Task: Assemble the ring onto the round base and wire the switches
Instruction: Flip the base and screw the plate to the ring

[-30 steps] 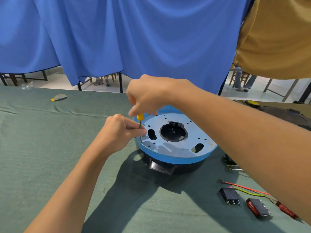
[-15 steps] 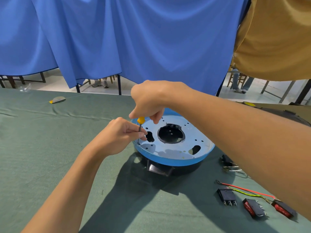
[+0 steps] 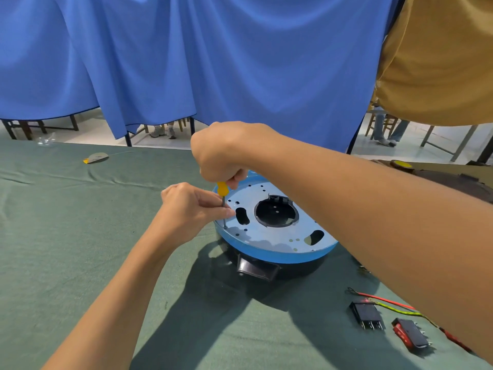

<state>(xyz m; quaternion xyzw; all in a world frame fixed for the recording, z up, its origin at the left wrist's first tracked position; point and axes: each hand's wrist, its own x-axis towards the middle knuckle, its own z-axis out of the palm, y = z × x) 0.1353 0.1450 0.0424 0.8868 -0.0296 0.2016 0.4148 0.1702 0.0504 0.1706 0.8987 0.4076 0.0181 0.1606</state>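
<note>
Driving a rim screw | right hand (image 3: 224, 153) still gripping screwdriver (image 3: 222, 192); left hand (image 3: 190, 209) fingers pinching its shaft | plate (image 3: 274, 231) unmoved; switches (image 3: 366, 315) unwired

Both arms are crowding the round base (image 3: 274, 236), 2 switches (image 3: 368, 315) are blocking its near-right side, and green cloth (image 3: 66, 236) is lying open leftward.

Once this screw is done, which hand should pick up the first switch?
Probably the right. The switches lie on the cloth under the right forearm, on that side of the blue base. The right hand must set the screwdriver down first; the left hand would have to cross over.
</note>
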